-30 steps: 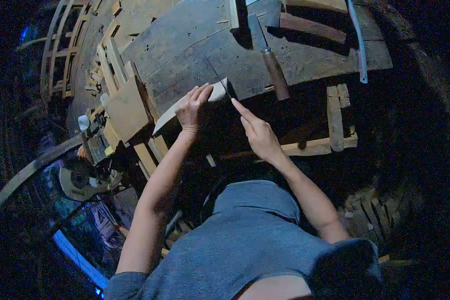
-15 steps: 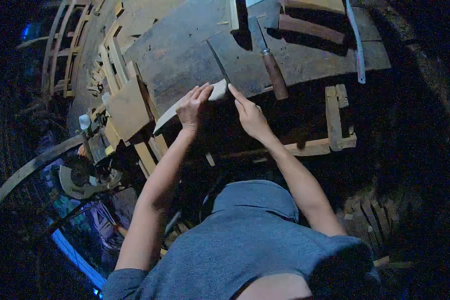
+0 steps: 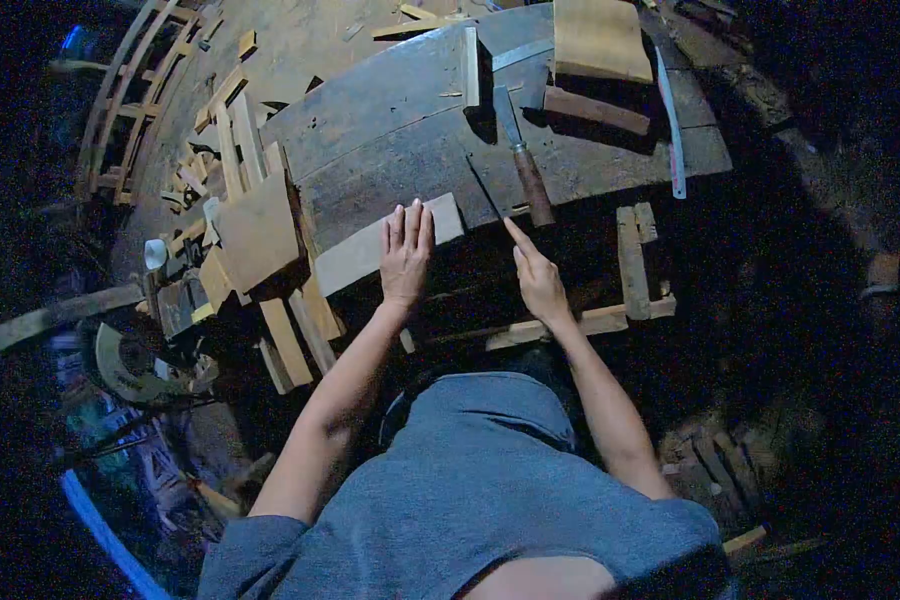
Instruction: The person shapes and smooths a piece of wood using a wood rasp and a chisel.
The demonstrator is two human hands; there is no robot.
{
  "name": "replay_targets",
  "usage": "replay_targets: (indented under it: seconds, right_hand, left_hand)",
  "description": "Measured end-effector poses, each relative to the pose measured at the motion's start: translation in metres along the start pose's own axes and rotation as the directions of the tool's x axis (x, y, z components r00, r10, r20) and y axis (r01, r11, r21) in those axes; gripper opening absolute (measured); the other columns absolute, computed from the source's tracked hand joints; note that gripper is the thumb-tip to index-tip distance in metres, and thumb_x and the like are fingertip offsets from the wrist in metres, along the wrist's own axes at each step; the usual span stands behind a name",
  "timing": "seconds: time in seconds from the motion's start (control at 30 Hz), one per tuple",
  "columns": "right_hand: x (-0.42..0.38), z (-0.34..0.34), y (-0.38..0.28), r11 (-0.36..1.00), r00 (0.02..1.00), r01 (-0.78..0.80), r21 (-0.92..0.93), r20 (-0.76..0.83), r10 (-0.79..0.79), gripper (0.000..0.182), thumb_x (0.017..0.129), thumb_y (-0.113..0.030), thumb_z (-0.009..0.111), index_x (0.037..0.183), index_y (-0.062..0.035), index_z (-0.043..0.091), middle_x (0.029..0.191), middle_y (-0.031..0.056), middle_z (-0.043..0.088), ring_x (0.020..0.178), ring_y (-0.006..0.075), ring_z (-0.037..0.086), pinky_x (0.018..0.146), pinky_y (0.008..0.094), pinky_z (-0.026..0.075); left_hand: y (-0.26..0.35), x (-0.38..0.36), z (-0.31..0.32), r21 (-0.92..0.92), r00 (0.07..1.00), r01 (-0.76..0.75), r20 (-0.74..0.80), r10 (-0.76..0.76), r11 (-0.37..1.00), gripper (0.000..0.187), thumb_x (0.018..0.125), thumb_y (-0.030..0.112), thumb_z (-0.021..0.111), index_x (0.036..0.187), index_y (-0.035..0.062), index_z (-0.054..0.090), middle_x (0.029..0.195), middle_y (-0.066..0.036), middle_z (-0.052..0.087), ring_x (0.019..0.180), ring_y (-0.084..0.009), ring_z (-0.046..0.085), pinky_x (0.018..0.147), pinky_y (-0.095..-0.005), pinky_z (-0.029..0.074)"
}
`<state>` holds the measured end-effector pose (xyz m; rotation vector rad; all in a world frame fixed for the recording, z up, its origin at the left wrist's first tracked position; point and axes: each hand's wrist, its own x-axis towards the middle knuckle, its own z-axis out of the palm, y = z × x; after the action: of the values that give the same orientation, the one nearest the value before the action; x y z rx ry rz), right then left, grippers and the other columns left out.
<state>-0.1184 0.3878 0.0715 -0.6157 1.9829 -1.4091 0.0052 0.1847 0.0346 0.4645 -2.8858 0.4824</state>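
A pale wooden board point(image 3: 355, 252) lies flat along the near edge of the workbench. On top of it rests my left hand point(image 3: 407, 255), its fingers stretched out and pressed against the wood. My right hand point(image 3: 538, 280) is closed around a slim, dark, tapered tool that looks like a file point(image 3: 485, 187); its handle is mostly hidden in the hand. The tool points up and left over the bench edge, apart from the board's right end. Just beyond it lies a wide-bladed chisel point(image 3: 532, 185) with a brown wooden handle.
Left of the board stand a square wooden block point(image 3: 258, 232) and several strips. At the back right are a thick wood block point(image 3: 602, 40), a reddish-brown wood piece point(image 3: 598, 110) and a long pale-blue strip point(image 3: 673, 130). A timber frame point(image 3: 632, 262) stands below the bench's right side.
The board has turned from a tilted position to lie flatter on the bench. My left hand has flattened onto it. My right hand has drawn the file away to the right; the view has shifted.
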Motion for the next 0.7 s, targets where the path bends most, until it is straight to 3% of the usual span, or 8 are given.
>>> replay_targets:
  seconds: [0.1,0.17,0.23,0.3,0.4,0.47,0.53,0.7]
  right_hand:
    - [-0.018,-0.002,-0.002,0.997,1.000,-0.003,-0.073,0.017,0.004,0.042,0.098,-0.014,0.038,0.140,-0.0141,0.041,0.136,0.0139,0.048,0.122,0.0343,0.047,0.095,0.0369,0.045]
    - [-0.026,-0.001,-0.008,0.996,0.999,-0.022,-0.086,0.039,0.025,0.042,0.098,-0.014,0.038,0.140,-0.0144,0.041,0.137,0.0140,0.047,0.122,0.0340,0.047,0.095,0.0373,0.044]
    - [-0.034,0.002,-0.007,0.994,0.998,-0.046,-0.099,0.034,0.050,0.042,0.098,-0.014,0.038,0.140,-0.0149,0.040,0.136,0.0147,0.048,0.123,0.0326,0.047,0.095,0.0372,0.044]
    - [-0.040,0.004,-0.010,0.989,0.999,-0.027,-0.148,0.021,0.031,0.043,0.098,-0.015,0.038,0.141,-0.0159,0.040,0.135,0.0140,0.049,0.115,0.0312,0.056,0.090,0.0350,0.046]
    - [-0.048,0.004,-0.010,0.987,0.997,-0.074,-0.141,0.012,0.076,0.043,0.098,-0.018,0.039,0.141,-0.0216,0.040,0.133,0.0112,0.052,0.083,0.0247,0.067,0.074,0.0336,0.049]
    - [-0.055,0.002,-0.012,0.981,0.994,-0.110,-0.160,0.004,0.112,0.043,0.098,-0.018,0.039,0.141,-0.0225,0.040,0.132,0.0114,0.053,0.081,0.0240,0.067,0.073,0.0339,0.049]
    - [-0.061,-0.001,-0.012,0.973,0.989,-0.145,-0.178,-0.006,0.146,0.043,0.098,-0.018,0.040,0.141,-0.0234,0.041,0.132,0.0115,0.053,0.079,0.0234,0.066,0.072,0.0341,0.049]
    - [-0.070,0.002,0.003,0.982,0.998,-0.035,-0.186,-0.058,0.025,0.042,0.098,-0.018,0.039,0.140,-0.0179,0.042,0.132,0.0137,0.053,0.087,0.0230,0.065,0.076,0.0331,0.048]
  left_hand:
    - [-0.008,0.001,-0.013,-0.034,0.986,-0.019,0.163,0.024,0.999,0.064,0.085,0.025,0.060,0.141,0.0078,0.035,0.150,-0.007,0.029,0.137,-0.0327,0.029,0.109,-0.0515,0.028]
    - [-0.018,0.007,-0.025,-0.403,0.938,0.075,0.338,0.073,0.912,0.084,0.076,0.032,0.070,0.145,0.0104,0.026,0.152,-0.008,0.024,0.139,-0.0344,0.023,0.109,-0.0564,0.023]
    - [-0.040,0.012,-0.005,-0.433,0.912,0.091,0.398,0.100,0.897,0.098,0.064,0.033,0.080,0.146,0.0278,0.026,0.151,-0.009,0.026,0.137,-0.0344,0.026,0.110,-0.0585,0.018]
    - [-0.051,0.023,-0.020,-0.429,0.841,0.232,0.540,0.042,0.873,0.098,0.063,0.033,0.081,0.145,0.0307,0.027,0.147,-0.009,0.032,0.133,-0.0347,0.033,0.109,-0.0571,0.020]
    - [-0.051,0.017,-0.002,-0.439,0.916,0.172,0.402,0.021,0.882,0.097,0.061,0.030,0.081,0.144,0.0295,0.030,0.128,-0.009,0.046,0.116,-0.0332,0.045,0.100,-0.0517,0.030]
    - [-0.051,0.016,0.003,-0.414,0.925,0.158,0.380,0.012,0.896,0.097,0.060,0.029,0.081,0.144,0.0297,0.030,0.122,-0.009,0.048,0.111,-0.0324,0.048,0.096,-0.0500,0.034]
    - [-0.050,0.016,0.006,-0.355,0.927,0.130,0.375,0.014,0.926,0.096,0.064,0.012,0.072,0.145,0.0357,0.026,0.122,-0.009,0.047,0.106,-0.0325,0.051,0.084,-0.0460,0.042]
    - [-0.058,0.028,-0.016,-0.433,0.893,0.177,0.448,0.041,0.884,0.084,0.062,0.025,0.078,0.137,0.0291,0.040,0.116,-0.009,0.048,0.107,-0.0321,0.048,0.085,-0.0479,0.041]
